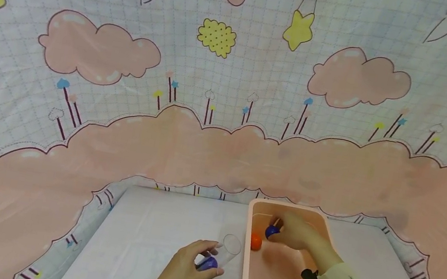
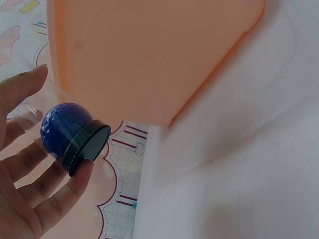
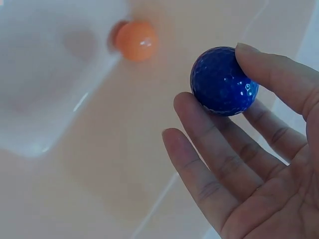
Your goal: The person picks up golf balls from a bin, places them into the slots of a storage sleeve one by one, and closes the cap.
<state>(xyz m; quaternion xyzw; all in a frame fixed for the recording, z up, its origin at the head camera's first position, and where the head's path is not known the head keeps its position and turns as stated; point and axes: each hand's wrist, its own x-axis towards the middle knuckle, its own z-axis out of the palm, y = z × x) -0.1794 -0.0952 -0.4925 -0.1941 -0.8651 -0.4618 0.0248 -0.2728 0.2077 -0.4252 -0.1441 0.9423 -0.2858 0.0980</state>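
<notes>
My left hand [image 1: 186, 269] grips a clear tube [image 1: 230, 248] with a black cap [image 2: 85, 147] at its bottom end. Inside the tube, against the cap, sits a dimpled blue golf ball [image 2: 65, 127]. The tube leans to the right, its round rim facing up beside the bin. In the right wrist view, a second blue golf ball [image 3: 223, 82] is pinched between the thumb and fingers of my right hand [image 1: 294, 230]. That hand is inside the peach bin [image 1: 245, 271], near its far end. An orange ball [image 3: 137, 41] lies on the bin's floor by the left wall.
The bin stands on a white-covered table [image 1: 147, 225], right of the left hand, its walls rising around the right hand. A black wrist camera [image 1: 310, 278] sits on the right wrist. Behind the table hangs a patterned cloth [image 1: 221, 154] with clouds and stars.
</notes>
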